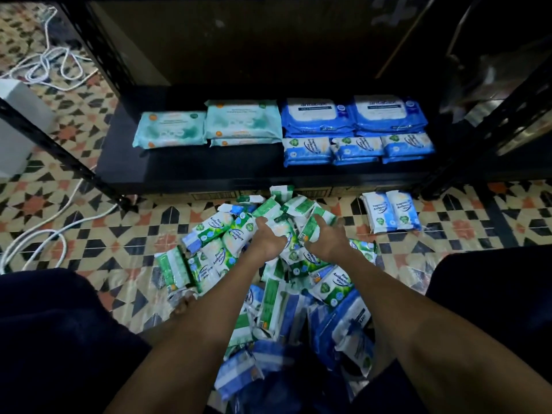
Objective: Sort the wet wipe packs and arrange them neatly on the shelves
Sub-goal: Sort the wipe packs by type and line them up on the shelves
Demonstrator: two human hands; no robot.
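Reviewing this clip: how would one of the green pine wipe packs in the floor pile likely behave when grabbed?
A green pine pack looks like a soft film pouch, so it probably gives and bends under the fingers. Its wrapper looks glossy, so it may slip. The loose pile around both hands would likely shift as one comes out.

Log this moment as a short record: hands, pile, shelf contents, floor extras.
left hand: grips green packs at the top of the pile
right hand: grips a green pack beside it
pile: mixed green and blue wipe packs on the tiled floor
shelf: teal packs on the left, large blue packs at the right rear, small blue packs in front of them
floor extras: two small blue packs right of the pile; white cable on the left
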